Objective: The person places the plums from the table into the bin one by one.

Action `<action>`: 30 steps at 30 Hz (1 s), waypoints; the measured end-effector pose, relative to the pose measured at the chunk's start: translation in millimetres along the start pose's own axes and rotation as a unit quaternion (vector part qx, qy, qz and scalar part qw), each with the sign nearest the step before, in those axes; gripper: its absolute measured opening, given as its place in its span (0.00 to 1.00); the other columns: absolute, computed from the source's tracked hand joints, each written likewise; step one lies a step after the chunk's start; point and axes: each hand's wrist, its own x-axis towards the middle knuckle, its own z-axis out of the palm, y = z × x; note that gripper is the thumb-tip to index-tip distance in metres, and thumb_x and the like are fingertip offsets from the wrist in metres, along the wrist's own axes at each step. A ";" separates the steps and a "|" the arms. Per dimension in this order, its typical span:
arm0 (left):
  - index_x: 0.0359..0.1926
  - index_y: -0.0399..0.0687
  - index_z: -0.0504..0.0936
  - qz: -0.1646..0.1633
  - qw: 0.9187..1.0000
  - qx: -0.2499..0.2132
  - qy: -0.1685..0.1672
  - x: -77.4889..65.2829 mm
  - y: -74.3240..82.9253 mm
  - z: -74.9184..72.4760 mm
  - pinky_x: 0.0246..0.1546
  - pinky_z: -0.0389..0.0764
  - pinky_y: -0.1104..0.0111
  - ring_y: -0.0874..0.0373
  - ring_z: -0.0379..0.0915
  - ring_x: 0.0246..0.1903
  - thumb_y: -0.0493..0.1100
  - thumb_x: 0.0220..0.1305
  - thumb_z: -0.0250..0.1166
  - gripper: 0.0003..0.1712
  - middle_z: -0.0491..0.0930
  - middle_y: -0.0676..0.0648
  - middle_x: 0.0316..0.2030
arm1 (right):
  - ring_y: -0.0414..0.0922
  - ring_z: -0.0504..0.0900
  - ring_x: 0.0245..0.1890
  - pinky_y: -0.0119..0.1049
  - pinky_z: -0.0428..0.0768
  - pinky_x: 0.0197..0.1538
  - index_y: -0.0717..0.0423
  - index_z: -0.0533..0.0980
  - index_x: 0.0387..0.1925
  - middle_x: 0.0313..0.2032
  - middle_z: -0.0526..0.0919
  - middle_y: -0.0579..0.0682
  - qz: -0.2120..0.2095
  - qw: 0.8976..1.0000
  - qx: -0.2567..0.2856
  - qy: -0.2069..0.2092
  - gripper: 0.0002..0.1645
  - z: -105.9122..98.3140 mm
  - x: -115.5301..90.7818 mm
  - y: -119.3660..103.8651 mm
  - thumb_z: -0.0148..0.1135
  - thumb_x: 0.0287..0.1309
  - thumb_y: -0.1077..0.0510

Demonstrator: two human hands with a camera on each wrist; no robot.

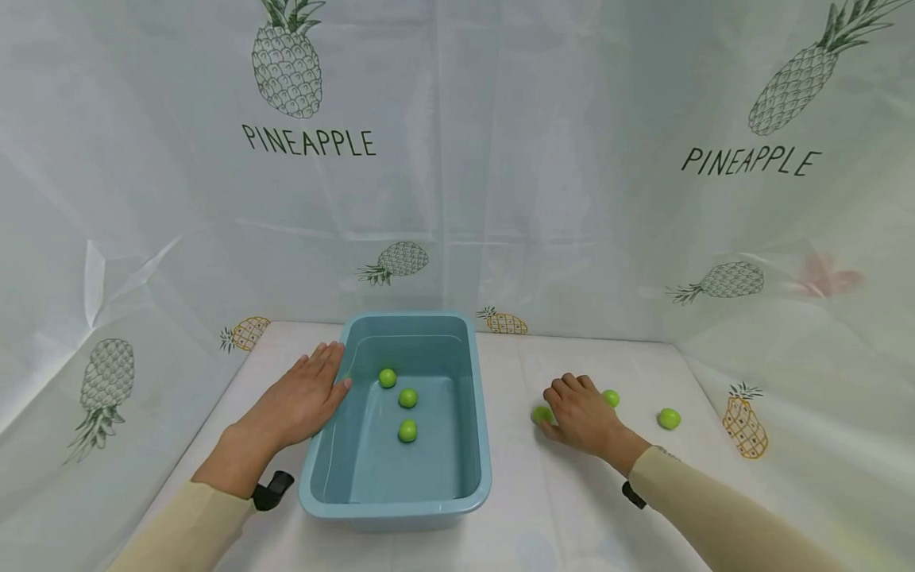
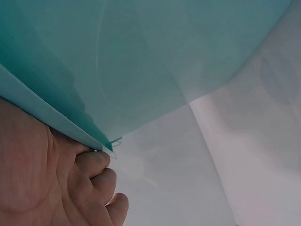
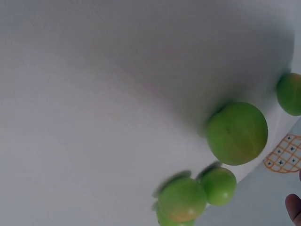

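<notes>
A blue plastic tub (image 1: 395, 509) stands on the white tabletop, with three small round green fruits (image 1: 407, 431) on its floor. My left hand (image 1: 303, 405) rests on the tub's left rim, fingers extended along it and thumb over the edge. In the left wrist view, the fingers (image 2: 101, 181) show just under the rim. Right of the tub, my right hand (image 1: 582, 413) is over the table beside a green fruit (image 1: 541, 415), partly covering it. In the right wrist view several green fruits (image 3: 236, 133) lie on the cloth, with fingertips (image 3: 294, 207) at the right edge, apart from them.
To the right of my right hand lie two more green fruits, one close behind it (image 1: 611, 398) and one farther out (image 1: 669, 419). A pineapple-printed sheet (image 1: 529, 159) hangs behind the table and along both sides.
</notes>
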 end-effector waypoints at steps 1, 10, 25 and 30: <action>0.81 0.28 0.51 0.000 1.000 -0.001 0.000 0.0 0.0 -0.2 0.80 0.51 0.38 0.32 0.45 0.81 0.52 0.84 0.49 0.40 0.52 0.30 0.81 | 0.49 0.73 0.39 0.46 0.77 0.46 0.54 0.77 0.37 0.35 0.78 0.49 0.003 1.000 0.001 -0.001 0.26 1.5 -0.8 -0.4 0.74 0.57 0.38; 0.81 0.27 0.51 0.001 1.000 0.000 0.003 0.4 1.1 -0.7 0.80 0.52 0.38 0.31 0.46 0.81 0.52 0.84 0.49 0.40 0.52 0.30 0.81 | 0.49 0.72 0.40 0.48 0.76 0.48 0.55 0.77 0.39 0.36 0.78 0.49 0.031 0.998 0.014 -0.053 0.26 13.7 -4.2 -3.7 0.74 0.58 0.38; 0.81 0.28 0.51 -0.002 1.000 0.001 0.002 -0.5 2.0 -0.3 0.80 0.51 0.38 0.31 0.46 0.81 0.52 0.84 0.49 0.40 0.52 0.30 0.81 | 0.50 0.70 0.38 0.50 0.75 0.47 0.55 0.72 0.35 0.31 0.71 0.47 0.061 0.998 0.024 0.007 0.23 10.3 3.6 5.9 0.71 0.58 0.43; 0.81 0.28 0.52 0.003 1.000 0.015 0.007 -0.5 1.2 0.0 0.80 0.50 0.37 0.31 0.45 0.81 0.52 0.84 0.49 0.40 0.53 0.30 0.81 | 0.50 0.69 0.36 0.50 0.74 0.47 0.54 0.70 0.34 0.29 0.67 0.46 0.074 0.997 0.021 0.015 0.21 5.4 7.5 14.4 0.65 0.61 0.42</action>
